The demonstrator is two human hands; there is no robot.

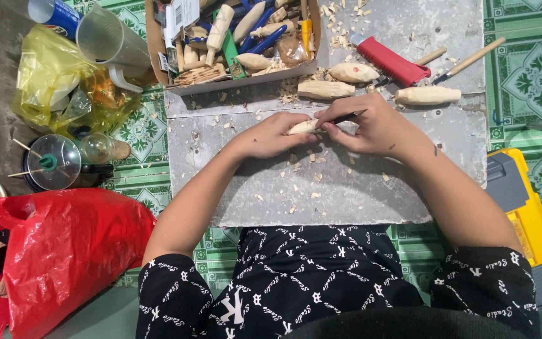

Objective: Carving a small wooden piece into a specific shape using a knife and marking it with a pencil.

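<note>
Left hand [270, 137] is curled round a small pale wooden piece [303, 127], pinning it down on the grey work board [346, 188] so it can't roll. Right hand [374, 129] is closed on a thin dark carving tool [348, 117], held low like a pencil, with its tip meeting the near end of the wood. Both hands touch each other over the piece; that looks like bracing, the thumbs steadying the cut.

The piece sits at the middle of the board, right in front of the person, forearms resting on the surface for support. Pale wood chips [313, 177] lie scattered just below the hands, which fits with shaving going on here.

Behind the hands, along the far part of the board, three more carved blanks [325, 89] lie on their sides, near but apart from the work, within easy reach. Beside them rests a red-handled tool [389, 60] and a wooden-handled tool [470, 61], both set down clear of the hands.

Further back, a cardboard box [233, 78] holds more wooden shapes and blue-handled tools, a store by the look of it. Off to the person's left there's a red plastic bag [64, 251], a yellow bag [51, 75] and a clear plastic jug [111, 44] on the green patterned floor. A yellow case [528, 213] sits on the right.
</note>
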